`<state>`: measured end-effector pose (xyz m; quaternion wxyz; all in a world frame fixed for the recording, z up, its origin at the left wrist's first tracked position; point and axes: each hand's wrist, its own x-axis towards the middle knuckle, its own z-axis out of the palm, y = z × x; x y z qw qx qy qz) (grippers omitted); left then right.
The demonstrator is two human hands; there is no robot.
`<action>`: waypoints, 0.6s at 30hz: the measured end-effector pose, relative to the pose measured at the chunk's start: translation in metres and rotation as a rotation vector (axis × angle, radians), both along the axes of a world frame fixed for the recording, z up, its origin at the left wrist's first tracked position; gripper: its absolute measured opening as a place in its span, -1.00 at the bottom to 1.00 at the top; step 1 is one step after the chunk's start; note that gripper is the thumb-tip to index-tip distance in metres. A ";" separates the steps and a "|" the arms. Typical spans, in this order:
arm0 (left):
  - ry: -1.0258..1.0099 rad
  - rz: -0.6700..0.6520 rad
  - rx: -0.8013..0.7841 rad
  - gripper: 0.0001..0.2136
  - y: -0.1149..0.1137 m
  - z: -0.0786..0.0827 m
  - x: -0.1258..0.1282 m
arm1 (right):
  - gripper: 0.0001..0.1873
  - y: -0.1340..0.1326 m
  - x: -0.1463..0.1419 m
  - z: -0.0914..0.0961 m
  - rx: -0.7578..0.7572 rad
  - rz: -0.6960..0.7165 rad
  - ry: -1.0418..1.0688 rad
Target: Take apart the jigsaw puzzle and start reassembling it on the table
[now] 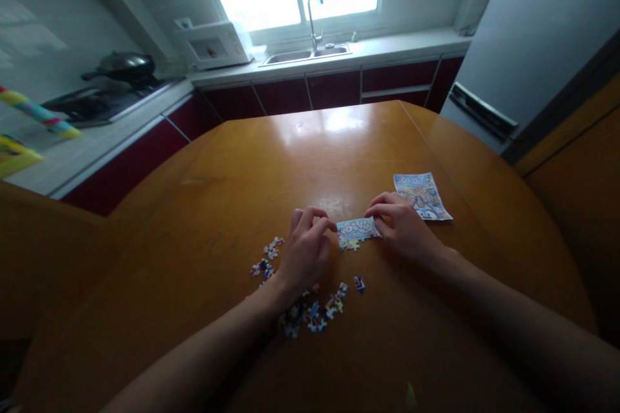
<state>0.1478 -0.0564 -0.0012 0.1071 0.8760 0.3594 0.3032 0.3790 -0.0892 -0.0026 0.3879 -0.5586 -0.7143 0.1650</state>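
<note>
A partly joined jigsaw puzzle (358,230), pale blue with lettering, lies flat on the wooden table between both hands. At its left edge, my left hand (309,242) has its fingers curled, the fingertips touching the puzzle's side. My right hand (394,222) grips the puzzle's right edge with bent fingers and thumb. Loose puzzle pieces (317,317) are scattered below and left of my left hand, some hidden under the wrist. One single piece (359,284) lies apart, below the joined part. A printed picture sheet (422,196) rests just beyond my right hand.
The wooden table (242,174) has a rounded far edge. Past it stand a counter with a sink (310,56), a faucet (314,19) and a microwave (216,45). At left is a stove with a wok (126,66); at right, a refrigerator (527,39).
</note>
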 end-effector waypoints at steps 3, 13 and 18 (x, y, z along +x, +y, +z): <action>0.026 -0.031 0.004 -0.73 0.000 -0.002 -0.002 | -0.75 0.001 0.003 0.000 -0.013 -0.043 -0.014; 0.033 -0.102 0.076 -0.73 0.000 -0.008 -0.003 | -0.79 -0.002 0.009 0.004 -0.104 -0.203 -0.137; 0.074 -0.129 0.087 -0.76 -0.001 -0.006 -0.002 | -0.79 -0.002 0.008 0.003 -0.110 -0.185 -0.146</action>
